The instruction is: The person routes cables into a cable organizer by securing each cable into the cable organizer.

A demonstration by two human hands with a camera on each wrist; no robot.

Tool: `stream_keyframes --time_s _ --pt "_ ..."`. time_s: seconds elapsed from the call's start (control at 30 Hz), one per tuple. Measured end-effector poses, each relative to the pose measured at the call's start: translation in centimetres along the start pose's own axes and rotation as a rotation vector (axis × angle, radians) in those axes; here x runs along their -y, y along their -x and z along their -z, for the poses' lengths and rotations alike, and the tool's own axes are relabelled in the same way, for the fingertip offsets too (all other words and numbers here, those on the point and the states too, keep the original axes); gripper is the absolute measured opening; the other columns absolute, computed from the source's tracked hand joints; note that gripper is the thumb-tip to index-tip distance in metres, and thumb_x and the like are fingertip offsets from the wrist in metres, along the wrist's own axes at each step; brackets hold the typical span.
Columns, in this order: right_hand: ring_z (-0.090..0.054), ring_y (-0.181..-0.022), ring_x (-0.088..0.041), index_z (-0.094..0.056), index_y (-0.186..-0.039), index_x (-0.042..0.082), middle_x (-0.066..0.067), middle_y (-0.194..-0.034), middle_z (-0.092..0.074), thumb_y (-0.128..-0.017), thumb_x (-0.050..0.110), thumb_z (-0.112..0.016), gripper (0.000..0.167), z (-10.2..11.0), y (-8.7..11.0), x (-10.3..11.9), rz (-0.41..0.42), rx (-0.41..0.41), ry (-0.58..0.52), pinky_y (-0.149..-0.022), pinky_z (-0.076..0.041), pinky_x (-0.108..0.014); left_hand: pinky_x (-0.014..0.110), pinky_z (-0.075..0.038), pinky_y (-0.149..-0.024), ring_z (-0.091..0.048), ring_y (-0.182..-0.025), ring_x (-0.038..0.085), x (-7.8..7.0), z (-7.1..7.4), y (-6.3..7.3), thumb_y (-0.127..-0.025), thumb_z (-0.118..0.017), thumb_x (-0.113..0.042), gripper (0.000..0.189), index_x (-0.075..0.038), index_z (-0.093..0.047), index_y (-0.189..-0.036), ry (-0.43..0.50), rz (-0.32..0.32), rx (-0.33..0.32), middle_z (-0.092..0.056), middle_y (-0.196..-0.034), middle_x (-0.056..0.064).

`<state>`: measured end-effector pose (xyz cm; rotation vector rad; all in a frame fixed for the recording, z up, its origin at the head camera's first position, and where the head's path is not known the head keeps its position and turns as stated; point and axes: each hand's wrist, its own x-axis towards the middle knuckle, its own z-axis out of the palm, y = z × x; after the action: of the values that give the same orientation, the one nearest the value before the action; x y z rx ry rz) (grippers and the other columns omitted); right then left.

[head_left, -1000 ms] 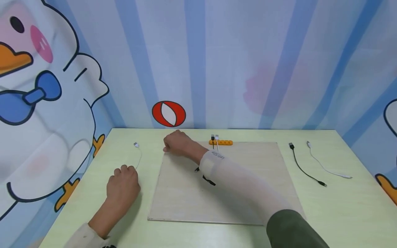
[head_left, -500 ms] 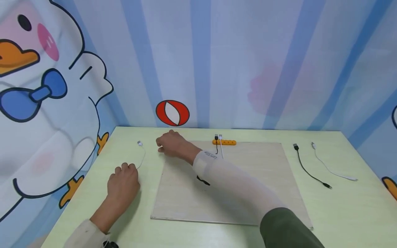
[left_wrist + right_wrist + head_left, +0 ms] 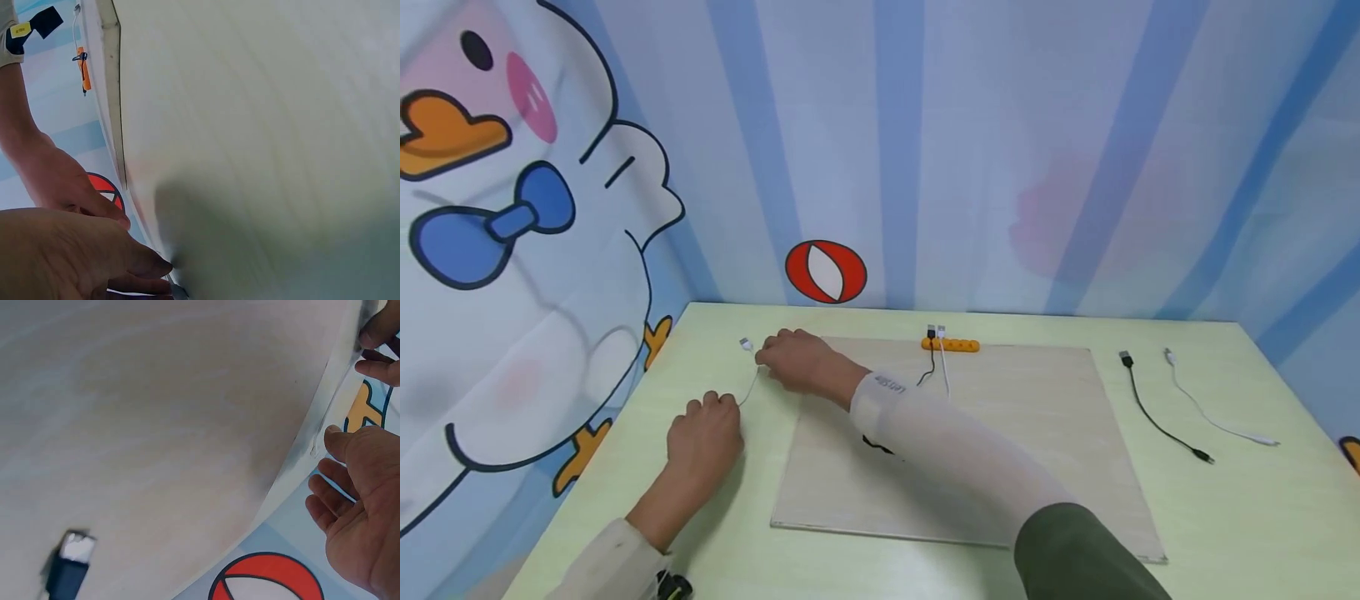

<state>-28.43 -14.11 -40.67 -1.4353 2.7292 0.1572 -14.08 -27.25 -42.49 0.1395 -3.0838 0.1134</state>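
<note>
A thin white USB cable (image 3: 750, 387) lies on the left of the table, its plug (image 3: 746, 342) pointing to the back. My left hand (image 3: 705, 442) pinches its near end between thumb and fingers; in the left wrist view, a small piece of that end shows by the fingertips. My right hand (image 3: 801, 360) is beside the cable just below the plug. In the right wrist view, the right thumb and fingers (image 3: 328, 494) are apart and loosely bent, with the cable near the thumb tip; I see no grip on it.
An orange cable holder (image 3: 962, 345) at the board's back edge carries a black and a white cable. The thin board (image 3: 1000, 467) covers the table's middle. Black cable (image 3: 1153, 417) and white cable (image 3: 1206, 418) lie at right. A black cable (image 3: 877, 447) shows partly under the right forearm.
My right hand has moved left, from the board's back left corner to the white cable near its plug. My left hand keeps its hold on the near end. The head view has shifted slightly.
</note>
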Motion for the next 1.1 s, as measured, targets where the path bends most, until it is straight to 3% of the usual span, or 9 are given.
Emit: stream_keyframes --time_s 0.2,0.33,0.4,0.47,0.63,0.8,0.9,1.0,1.1 --pt "-0.069 -0.134 -0.018 -0.071 -0.147 0.023 0.003 -0.148 -0.075 -0.117 0.018 -0.06 0.032 -0.6 -0.1 0.7 0.081 -0.013 0.066 -0.117 -0.054 -0.03 0.054 -0.063 -0.071 -0.072 -0.086 0.039 -0.6 -0.1 -0.3 -0.107 -0.065 -0.005 0.016 0.009 -0.072 -0.105 -0.01 -0.011 0.008 -0.068 -0.093 0.021" --pt "-0.069 -0.126 -0.018 -0.073 -0.143 0.023 0.003 -0.141 -0.077 -0.118 0.016 -0.057 0.029 -1.2 -0.4 1.0 0.09 -0.014 0.113 -0.112 -0.055 -0.03 0.054 -0.062 -0.067 -0.073 -0.084 0.04 -0.6 -0.5 -0.5 -0.107 -0.064 -0.003 0.013 0.006 -0.072 -0.103 0.005 -0.022 -0.027 -0.068 -0.09 0.021" --pt "-0.069 -0.125 -0.017 -0.072 -0.143 0.023 0.002 -0.14 -0.077 -0.119 0.017 -0.057 0.03 -1.3 -0.6 1.2 0.086 -0.02 0.126 -0.112 -0.055 -0.029 0.055 -0.061 -0.065 -0.074 -0.082 0.041 -0.2 -1.4 -0.9 -0.106 -0.065 -0.002 0.012 0.005 -0.072 -0.101 0.016 -0.029 -0.055 -0.067 -0.089 0.02" --pt "-0.068 -0.126 -0.016 -0.072 -0.145 0.023 0.002 -0.141 -0.076 -0.119 0.017 -0.058 0.03 -1.4 -0.9 1.4 0.083 -0.026 0.134 -0.115 -0.054 -0.029 0.056 -0.06 -0.063 -0.073 -0.08 0.042 0.5 -3.3 -1.7 -0.105 -0.068 -0.003 0.01 0.003 -0.073 -0.098 0.023 -0.035 -0.105 -0.067 -0.087 0.02" --pt "-0.066 -0.131 -0.016 -0.07 -0.148 0.024 0.003 -0.144 -0.074 -0.118 0.017 -0.06 0.033 -1.6 -1.2 1.7 0.09 -0.045 0.166 -0.12 -0.052 -0.031 0.057 -0.059 -0.061 -0.074 -0.079 0.041 1.2 -5.0 -2.4 -0.107 -0.067 -0.006 0.012 0.002 -0.073 -0.1 0.019 -0.029 -0.117 -0.067 -0.087 0.02" --pt "-0.065 -0.132 -0.016 -0.068 -0.148 0.026 0.003 -0.143 -0.072 -0.119 0.016 -0.057 0.033 -1.8 -1.2 1.8 0.085 -0.067 0.218 -0.118 -0.053 -0.032 0.055 -0.059 -0.059 -0.074 -0.08 0.045 1.0 -4.2 -1.9 -0.106 -0.068 -0.005 0.011 0.003 -0.071 -0.099 0.013 -0.025 -0.135 -0.066 -0.086 0.02" --pt "-0.065 -0.131 -0.017 -0.066 -0.149 0.026 0.001 -0.142 -0.07 -0.119 0.015 -0.054 0.033 -1.9 -1.0 1.8 0.085 -0.086 0.247 -0.115 -0.053 -0.031 0.053 -0.059 -0.059 -0.073 -0.079 0.044 0.6 -3.0 -1.2 -0.105 -0.068 -0.003 0.01 0.004 -0.07 -0.098 0.01 -0.029 -0.143 -0.064 -0.085 0.02" --pt "-0.064 -0.13 -0.017 -0.066 -0.149 0.026 0.002 -0.144 -0.068 -0.12 0.016 -0.053 0.034 -2.0 -0.9 1.9 0.089 -0.101 0.277 -0.111 -0.052 -0.03 0.052 -0.06 -0.06 -0.072 -0.076 0.039 0.0 -1.1 -0.4 -0.107 -0.064 -0.002 0.012 0.006 -0.07 -0.101 0.009 -0.029 -0.107 -0.064 -0.086 0.02" --pt "-0.062 -0.129 -0.017 -0.064 -0.151 0.029 0.005 -0.146 -0.068 -0.12 0.018 -0.054 0.035 -2.0 -0.8 2.0 0.096 -0.109 0.314 -0.111 -0.05 -0.029 0.052 -0.06 -0.061 -0.072 -0.077 0.039 -0.2 -0.2 0.0 -0.109 -0.062 -0.002 0.013 0.006 -0.069 -0.102 0.011 -0.024 -0.079 -0.064 -0.088 0.021"
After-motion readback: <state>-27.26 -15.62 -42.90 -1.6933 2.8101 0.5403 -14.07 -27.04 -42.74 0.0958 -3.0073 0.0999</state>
